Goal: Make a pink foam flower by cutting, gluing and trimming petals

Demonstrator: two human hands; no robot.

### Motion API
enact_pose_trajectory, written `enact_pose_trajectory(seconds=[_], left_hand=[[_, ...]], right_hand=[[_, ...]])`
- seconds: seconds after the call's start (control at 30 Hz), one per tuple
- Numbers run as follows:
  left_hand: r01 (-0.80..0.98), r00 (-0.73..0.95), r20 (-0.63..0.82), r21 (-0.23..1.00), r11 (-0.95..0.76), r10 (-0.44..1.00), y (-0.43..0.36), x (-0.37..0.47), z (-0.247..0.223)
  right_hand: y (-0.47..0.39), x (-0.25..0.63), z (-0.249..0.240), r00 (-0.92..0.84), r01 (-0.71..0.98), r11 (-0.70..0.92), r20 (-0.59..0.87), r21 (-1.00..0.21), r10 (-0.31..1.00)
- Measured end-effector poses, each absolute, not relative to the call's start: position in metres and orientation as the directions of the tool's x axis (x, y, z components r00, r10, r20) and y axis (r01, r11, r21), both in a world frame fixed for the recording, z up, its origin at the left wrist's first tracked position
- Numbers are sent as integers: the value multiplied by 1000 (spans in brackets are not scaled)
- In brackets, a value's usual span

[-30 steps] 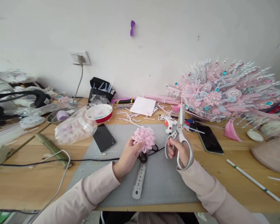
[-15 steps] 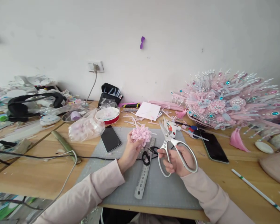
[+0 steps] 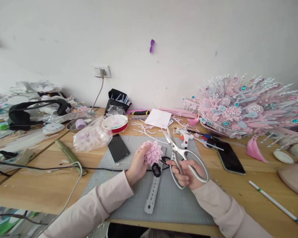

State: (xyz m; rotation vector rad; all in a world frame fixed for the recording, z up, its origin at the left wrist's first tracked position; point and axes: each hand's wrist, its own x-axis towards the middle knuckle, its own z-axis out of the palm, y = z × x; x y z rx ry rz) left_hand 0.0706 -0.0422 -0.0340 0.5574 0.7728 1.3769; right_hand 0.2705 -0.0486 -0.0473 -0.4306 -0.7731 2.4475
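My left hand point(image 3: 137, 164) pinches a pink layered flower point(image 3: 154, 152) by its left side, its petals facing up and toward me. In my right hand point(image 3: 188, 173) is a pair of silver scissors point(image 3: 175, 150), fingers through the handle loops. Their blades are slightly parted and point up and left, just right of the flower. Beneath both hands lie a steel ruler point(image 3: 152, 195) and the grey cutting mat point(image 3: 183, 206). Small black-handled scissors point(image 3: 156, 170) rest across the ruler, close below the flower.
A black phone point(image 3: 118, 148) lies left of my hands, another phone point(image 3: 228, 156) right. Behind stand a white glue gun point(image 3: 186, 137) and a red-rimmed bowl point(image 3: 121, 127). A large pink beaded headdress point(image 3: 238, 112) fills the right. A black cable point(image 3: 101, 169) crosses the mat.
The flower has turned in my left hand to show more of its face and shifted slightly right. The scissors' blades have come closer together and moved left.
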Motion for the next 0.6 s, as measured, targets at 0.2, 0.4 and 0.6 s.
enact_pose_trajectory(seconds=[0.2, 0.4, 0.6], left_hand=[[-633, 71, -216, 745, 211, 974, -42, 72, -35], [-568, 25, -258, 791, 225, 966, -44, 72, -38], [-551, 106, -240, 794, 258, 965, -46, 74, -35]], right_hand=[[-51, 268, -52, -766, -350, -671, -213, -654, 607], [-54, 262, -56, -668, -319, -586, -262, -745, 696], [-52, 261, -56, -623, -373, -629, -319, -681, 714]])
